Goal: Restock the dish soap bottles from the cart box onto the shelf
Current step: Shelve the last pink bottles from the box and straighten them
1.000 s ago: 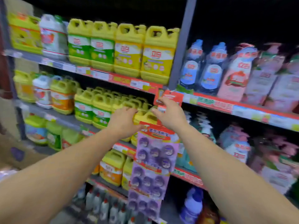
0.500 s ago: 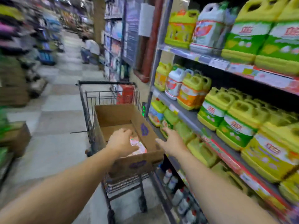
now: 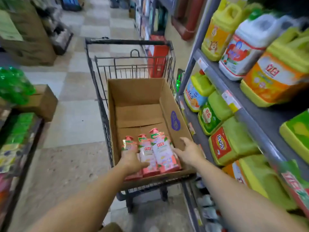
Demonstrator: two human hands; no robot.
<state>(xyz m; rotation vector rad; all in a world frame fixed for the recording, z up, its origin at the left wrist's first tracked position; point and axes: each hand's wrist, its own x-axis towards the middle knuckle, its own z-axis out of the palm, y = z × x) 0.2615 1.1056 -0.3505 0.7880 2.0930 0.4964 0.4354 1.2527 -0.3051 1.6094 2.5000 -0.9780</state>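
An open cardboard box (image 3: 137, 97) sits in a black wire cart (image 3: 128, 42). Three pink dish soap bottles lie side by side at the box's near end: a left bottle (image 3: 127, 144), a middle bottle (image 3: 148, 153) and a right bottle (image 3: 164, 153). My left hand (image 3: 132, 162) lies on the left bottle, its fingers curling over it and its thumb reaching toward the middle one. My right hand (image 3: 189, 152) is inside the box at the right bottle's side, fingers spread and relaxed, touching or nearly touching it.
A shelf unit (image 3: 237, 104) with yellow, green and orange detergent jugs runs along the right, close to the cart. Boxes (image 3: 41, 101) and green goods stand on the left. The tiled aisle floor (image 3: 78, 118) lies between them.
My view has swung from the shelf down to the cart. Both hands left the shelf's hanging strip and dropped into the box, the left landing on a bottle.
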